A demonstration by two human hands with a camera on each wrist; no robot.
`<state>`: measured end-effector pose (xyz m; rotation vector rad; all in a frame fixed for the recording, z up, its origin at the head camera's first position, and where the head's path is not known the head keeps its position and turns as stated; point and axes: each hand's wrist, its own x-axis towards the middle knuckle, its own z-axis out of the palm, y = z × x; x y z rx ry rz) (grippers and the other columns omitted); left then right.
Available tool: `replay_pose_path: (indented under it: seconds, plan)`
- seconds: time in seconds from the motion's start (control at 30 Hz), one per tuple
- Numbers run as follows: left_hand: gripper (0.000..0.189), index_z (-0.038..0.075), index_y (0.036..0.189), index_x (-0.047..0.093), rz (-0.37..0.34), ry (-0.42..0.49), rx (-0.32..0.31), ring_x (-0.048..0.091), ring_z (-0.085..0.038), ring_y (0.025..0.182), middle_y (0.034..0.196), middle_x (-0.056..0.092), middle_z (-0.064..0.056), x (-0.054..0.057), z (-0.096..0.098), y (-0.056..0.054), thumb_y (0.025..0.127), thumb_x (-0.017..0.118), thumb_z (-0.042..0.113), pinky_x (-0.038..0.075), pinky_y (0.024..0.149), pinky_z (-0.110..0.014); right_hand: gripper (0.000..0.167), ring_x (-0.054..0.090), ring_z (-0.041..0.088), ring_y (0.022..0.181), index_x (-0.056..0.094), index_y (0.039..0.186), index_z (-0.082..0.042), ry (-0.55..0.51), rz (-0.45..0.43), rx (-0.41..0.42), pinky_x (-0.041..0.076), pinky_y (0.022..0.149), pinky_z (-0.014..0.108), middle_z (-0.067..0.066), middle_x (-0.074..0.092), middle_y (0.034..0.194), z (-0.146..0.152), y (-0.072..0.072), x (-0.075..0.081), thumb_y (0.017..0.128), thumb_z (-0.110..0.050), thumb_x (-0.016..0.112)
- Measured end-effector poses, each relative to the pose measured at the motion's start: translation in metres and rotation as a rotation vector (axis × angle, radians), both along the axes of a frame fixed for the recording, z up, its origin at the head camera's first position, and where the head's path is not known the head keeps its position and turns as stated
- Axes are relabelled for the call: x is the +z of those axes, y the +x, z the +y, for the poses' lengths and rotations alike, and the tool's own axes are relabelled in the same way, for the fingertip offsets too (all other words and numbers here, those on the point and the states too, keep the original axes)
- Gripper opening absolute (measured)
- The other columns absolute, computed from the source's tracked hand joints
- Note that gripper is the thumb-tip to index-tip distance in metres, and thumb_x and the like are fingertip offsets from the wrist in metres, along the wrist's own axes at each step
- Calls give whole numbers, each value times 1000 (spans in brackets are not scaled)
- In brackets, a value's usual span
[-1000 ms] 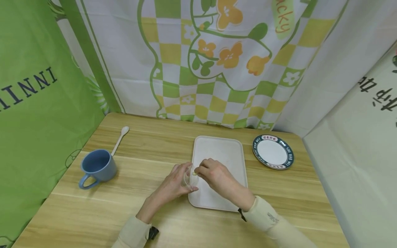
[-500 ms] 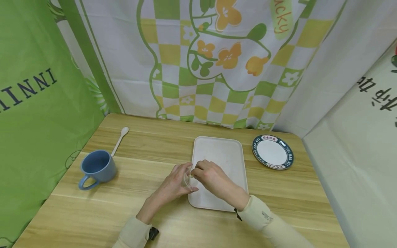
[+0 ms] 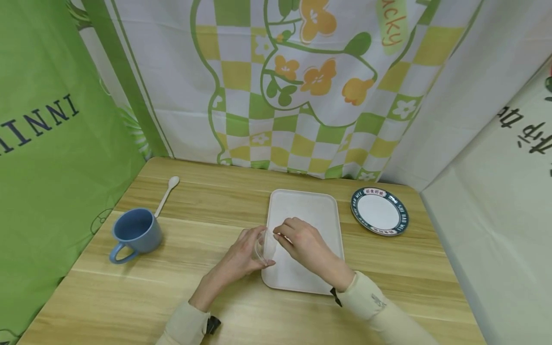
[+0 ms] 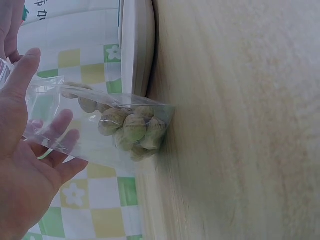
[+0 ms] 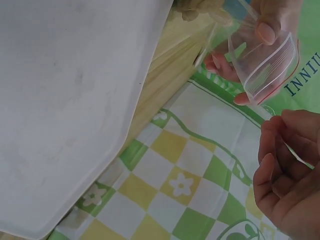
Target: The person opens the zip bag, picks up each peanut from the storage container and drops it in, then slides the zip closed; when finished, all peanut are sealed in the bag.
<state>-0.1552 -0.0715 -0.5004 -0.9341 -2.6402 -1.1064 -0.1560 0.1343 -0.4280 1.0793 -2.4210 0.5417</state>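
Observation:
A clear zip bag stands on the table with its mouth upward. Tan, ridged nuts that look like peanuts in the shell fill its bottom. My left hand holds the bag near the top, thumb on one side and fingers on the other. The red-lined zip strip shows in the right wrist view, the mouth standing apart. With thumb and forefinger together, my right hand pinches a top corner of the bag; its other fingers are curled in. Its forearm passes over the white tray.
A blue mug stands at the left, with a white spoon just behind it. A green-rimmed plate lies at the back right. Patterned cloths hang behind the wooden table and at its sides.
My right hand has dipped to the bag's mouth with a small yellowish thing and drawn back to its corner; that thing no longer shows in its fingers. The left hand has barely moved.

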Motion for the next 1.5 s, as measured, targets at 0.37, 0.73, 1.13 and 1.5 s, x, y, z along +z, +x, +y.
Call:
replay_pose_path:
  seconds: [0.37,0.73,1.13,1.5]
  plan:
    - [83,1,137,40,21,6,31,49,-16,96,100,53,-6,-2,-1,1,74,83,34,51,76,-33,14,47,5,60,70,78,-12,-70,-133,-159,40,50,19,-8,54,67,-5,8,-12,90,-20,69]
    - [84,2,133,43,70,7,184,53,-24,99,110,57,-12,-3,-1,5,68,87,31,53,74,-35,35,55,11,63,74,84,-10,10,-317,-209,43,50,22,0,63,73,-22,20,-10,83,-45,72]
    - [96,-4,140,33,103,6,271,45,-20,88,99,48,-7,-3,1,12,67,87,25,49,65,-27,9,48,6,60,72,77,-13,18,-421,-176,39,48,19,-8,56,68,-37,21,-7,83,-19,72]
    - [106,1,151,17,-91,165,196,38,-25,108,109,43,-3,7,-14,21,73,85,26,47,88,-41,4,56,5,66,71,82,-11,-78,-489,-108,46,56,18,-6,63,76,-34,16,-8,87,-11,71]
